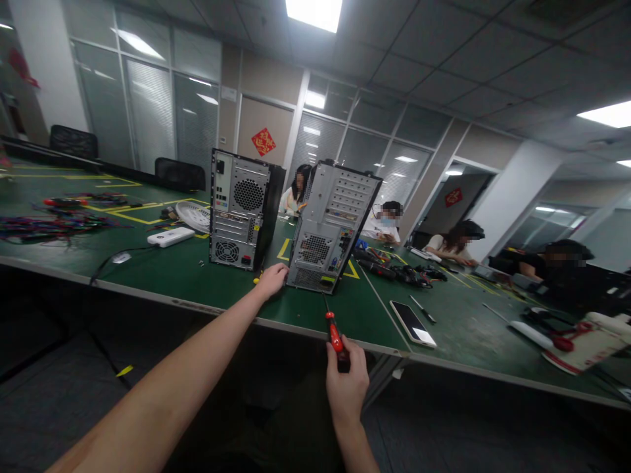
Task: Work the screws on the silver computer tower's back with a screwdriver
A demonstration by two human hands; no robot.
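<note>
Two computer towers stand upright, their metal back panels facing me: a left tower (235, 226) and a right tower (328, 226). My left hand (273, 281) is against the lower left edge of the right tower, fingers closed at its side and partly hidden. In my right hand (348, 378) is a red and black screwdriver (334, 332), gripped by the handle. Its thin shaft points up and away from me, the tip close to the bottom edge of the right tower. Whether the tip touches is too small to tell. A small yellow thing (256, 280) shows beside my left hand.
On the green table (276, 316) lie a phone (413, 323), a pen-like tool (422, 309), a white power strip (171, 237) and bundled cables (54, 223). Black cables (414, 276) lie to the right. A cream and red device (589, 341) stands far right. Several people sit across the table.
</note>
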